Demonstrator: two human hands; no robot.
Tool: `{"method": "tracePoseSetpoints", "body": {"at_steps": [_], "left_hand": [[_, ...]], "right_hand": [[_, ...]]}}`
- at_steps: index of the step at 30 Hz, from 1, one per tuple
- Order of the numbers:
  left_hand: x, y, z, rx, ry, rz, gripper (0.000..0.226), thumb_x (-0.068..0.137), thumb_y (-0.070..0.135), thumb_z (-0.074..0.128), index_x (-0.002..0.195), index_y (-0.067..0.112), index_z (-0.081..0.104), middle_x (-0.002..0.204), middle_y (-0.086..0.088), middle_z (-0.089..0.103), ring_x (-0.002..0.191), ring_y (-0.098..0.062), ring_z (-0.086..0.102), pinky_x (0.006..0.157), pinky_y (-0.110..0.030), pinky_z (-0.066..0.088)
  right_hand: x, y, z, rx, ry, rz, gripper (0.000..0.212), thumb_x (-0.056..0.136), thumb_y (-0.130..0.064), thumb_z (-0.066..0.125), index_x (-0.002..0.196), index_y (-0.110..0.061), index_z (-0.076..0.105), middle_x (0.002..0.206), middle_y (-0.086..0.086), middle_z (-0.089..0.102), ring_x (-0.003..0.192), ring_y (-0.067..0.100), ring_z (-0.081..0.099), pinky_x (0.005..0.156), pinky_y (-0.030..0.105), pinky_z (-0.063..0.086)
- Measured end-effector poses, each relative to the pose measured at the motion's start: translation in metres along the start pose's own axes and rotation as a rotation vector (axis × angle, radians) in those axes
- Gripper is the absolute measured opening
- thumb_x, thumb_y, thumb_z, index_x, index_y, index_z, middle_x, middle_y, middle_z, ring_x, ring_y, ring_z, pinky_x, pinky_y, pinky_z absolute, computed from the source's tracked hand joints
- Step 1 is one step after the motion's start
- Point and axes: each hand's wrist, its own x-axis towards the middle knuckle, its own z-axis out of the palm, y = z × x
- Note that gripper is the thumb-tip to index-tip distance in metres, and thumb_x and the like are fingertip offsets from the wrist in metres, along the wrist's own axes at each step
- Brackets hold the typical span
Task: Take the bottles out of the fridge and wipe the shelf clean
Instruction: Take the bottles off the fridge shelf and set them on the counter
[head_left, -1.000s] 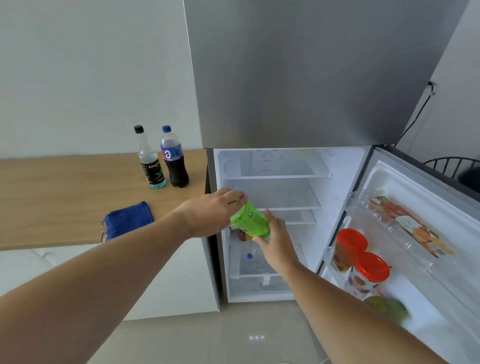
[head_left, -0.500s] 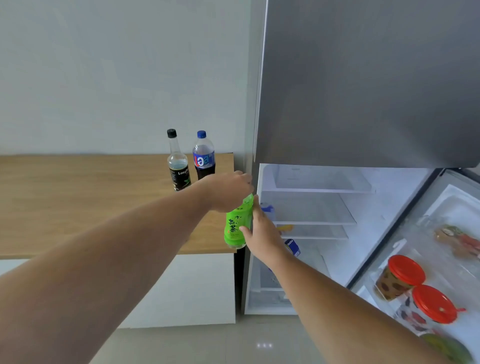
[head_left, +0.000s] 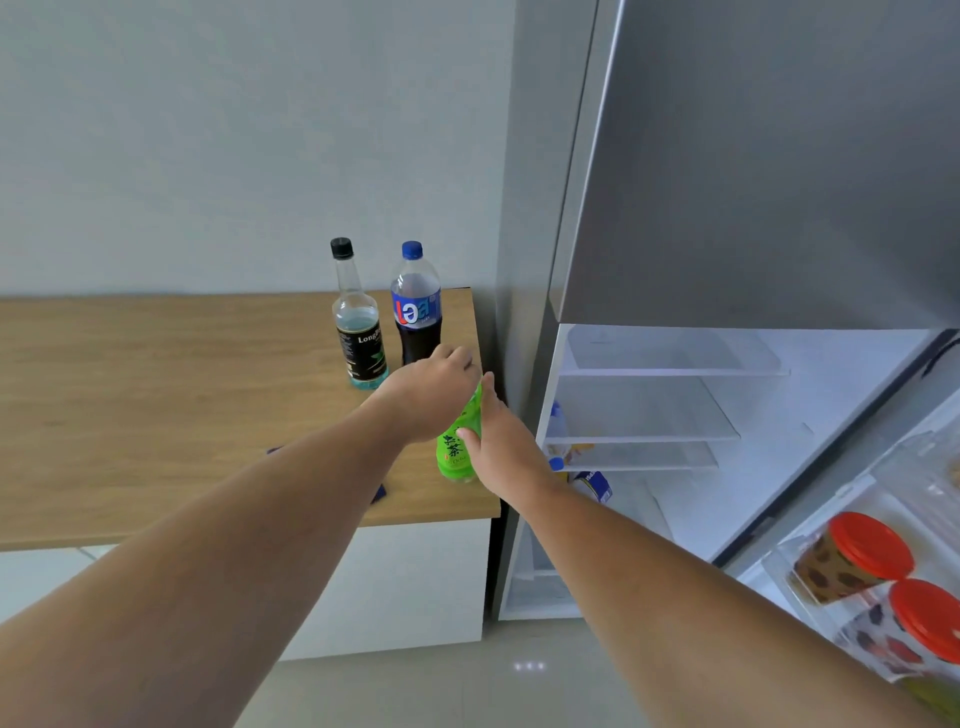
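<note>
Green tea bottle (head_left: 458, 451) upright over right end of wooden counter (head_left: 156, 395), near its front edge; contact between base and surface not discernible. Gripped by both hands: left hand (head_left: 434, 395) closed over the cap and neck from above, right hand (head_left: 501, 447) wrapped round the right side of the label, thumb across the front. Farther back on counter, standing upright and just beside each other: clear bottle with black cap (head_left: 358, 332) at left, dark cola bottle with blue cap (head_left: 417, 306) at right. Blue cloth (head_left: 379, 493) mostly hidden under left forearm. Fridge (head_left: 727, 182) to right, lower door open; white shelves (head_left: 644, 431) visible. Two red-lidded cups (head_left: 857, 556) in door rack at near right.
</note>
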Motion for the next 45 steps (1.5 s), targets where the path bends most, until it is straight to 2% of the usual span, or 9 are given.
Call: {"method": "tracePoseSetpoints", "body": {"at_steps": [6,9,14,18,21,24,27,34,45], "left_hand": [[0.005,-0.021,0.028,-0.108,0.027,-0.064,0.050,0.085,0.009,0.065,0.131,0.008,0.048,0.126,-0.009,0.050,0.101,-0.024,0.048,0.083,-0.036,0.053],[0.012,-0.031,0.033,-0.198,0.043,-0.117,0.064,0.086,0.006,0.064,0.143,0.007,0.034,0.138,-0.012,0.045,0.117,-0.028,0.047,0.093,-0.038,0.051],[0.014,-0.042,0.047,-0.359,0.053,-0.237,0.081,0.090,0.001,0.057,0.154,0.005,0.009,0.160,-0.016,0.019,0.145,-0.034,0.020,0.113,-0.043,0.034],[0.016,-0.049,0.061,-0.357,0.095,-0.244,0.082,0.093,0.001,0.053,0.154,0.002,-0.002,0.163,-0.016,0.010,0.149,-0.032,0.007,0.120,-0.042,0.020],[0.018,-0.056,0.067,-0.376,0.153,-0.224,0.079,0.096,0.000,0.047,0.153,0.000,-0.007,0.164,-0.016,0.004,0.151,-0.029,0.001,0.122,-0.040,0.014],[0.017,-0.058,0.071,-0.344,0.178,-0.212,0.071,0.101,0.014,0.039,0.152,0.001,-0.008,0.164,-0.014,-0.004,0.151,-0.027,-0.007,0.123,-0.042,0.007],[0.009,-0.053,0.069,-0.378,0.267,-0.258,0.080,0.101,0.038,0.039,0.153,0.002,-0.011,0.164,-0.014,-0.006,0.151,-0.023,-0.009,0.123,-0.041,0.004],[-0.015,-0.036,0.086,-0.448,0.148,-0.419,0.111,0.089,0.071,0.039,0.150,-0.001,-0.019,0.163,-0.018,-0.010,0.150,-0.026,-0.010,0.123,-0.041,0.004],[-0.046,-0.004,0.118,-0.464,-0.092,-0.512,0.089,0.085,0.013,0.041,0.151,0.000,-0.017,0.163,-0.017,-0.013,0.150,-0.028,-0.012,0.123,-0.041,0.005]], "right_hand": [[0.023,-0.012,0.025,0.035,-0.005,0.026,0.079,0.097,-0.031,0.055,0.154,-0.029,0.001,0.133,0.003,0.057,0.114,0.022,0.063,0.093,0.042,0.055],[0.039,-0.017,0.030,0.016,-0.019,0.035,0.081,0.097,-0.031,0.054,0.155,-0.025,-0.002,0.141,0.005,0.051,0.115,0.023,0.062,0.094,0.043,0.054],[0.060,-0.020,0.033,-0.047,-0.039,-0.016,0.082,0.097,-0.032,0.055,0.156,-0.023,-0.001,0.147,0.005,0.047,0.115,0.023,0.063,0.092,0.041,0.054],[0.071,-0.019,0.035,-0.084,-0.031,-0.029,0.080,0.097,-0.031,0.054,0.156,-0.020,0.002,0.140,0.008,0.054,0.112,0.027,0.063,0.088,0.039,0.051],[0.079,-0.020,0.039,-0.086,-0.045,-0.042,0.079,0.096,-0.031,0.055,0.156,-0.019,0.004,0.151,0.004,0.043,0.121,0.027,0.058,0.094,0.040,0.049],[0.090,-0.013,0.043,-0.255,-0.060,-0.085,0.083,0.095,-0.026,0.057,0.156,-0.009,0.004,0.164,0.008,0.015,0.147,0.025,0.027,0.119,0.037,0.026],[0.097,-0.005,0.044,-0.482,-0.047,-0.126,0.079,0.097,-0.019,0.049,0.156,-0.004,-0.001,0.165,0.013,-0.002,0.152,0.025,0.000,0.124,0.037,0.006],[0.094,-0.006,0.029,-0.477,-0.100,-0.117,0.084,0.094,-0.017,0.055,0.155,-0.006,-0.001,0.165,0.013,0.001,0.152,0.025,0.003,0.124,0.036,0.008],[0.061,-0.001,0.055,-0.365,-0.136,-0.117,0.087,0.089,-0.013,0.061,0.156,-0.007,0.007,0.164,0.011,0.011,0.152,0.022,0.010,0.124,0.035,0.013]]}}
